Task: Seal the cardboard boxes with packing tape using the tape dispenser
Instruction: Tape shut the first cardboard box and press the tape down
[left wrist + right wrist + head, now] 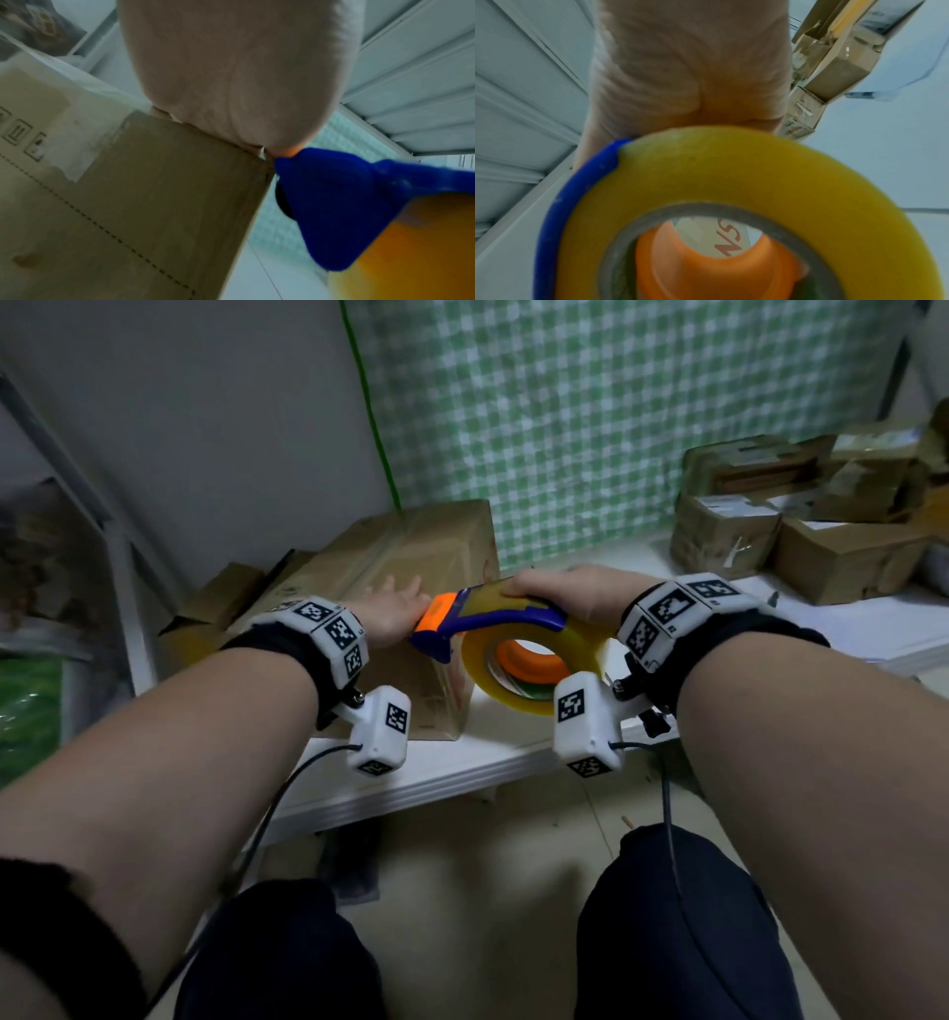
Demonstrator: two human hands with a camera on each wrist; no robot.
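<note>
A brown cardboard box [411, 557] lies on the white table [462, 762] against the grey wall. My left hand [393, 603] rests flat on the box's top near its front right corner [180, 182], fingers straight. My right hand [565, 593] grips a blue and orange tape dispenser [488, 624] with a yellowish tape roll [524, 670]. The dispenser's orange nose touches the box's top edge beside my left hand. In the right wrist view the roll [731, 182] fills the picture and hides my right hand's fingers.
Several smaller cardboard boxes [801, 516] are piled at the table's back right. A flattened carton [221, 598] lies left of the box. A white metal rack [118, 546] stands at the left. A green checked cloth [590, 403] hangs behind. My knees are below the table edge.
</note>
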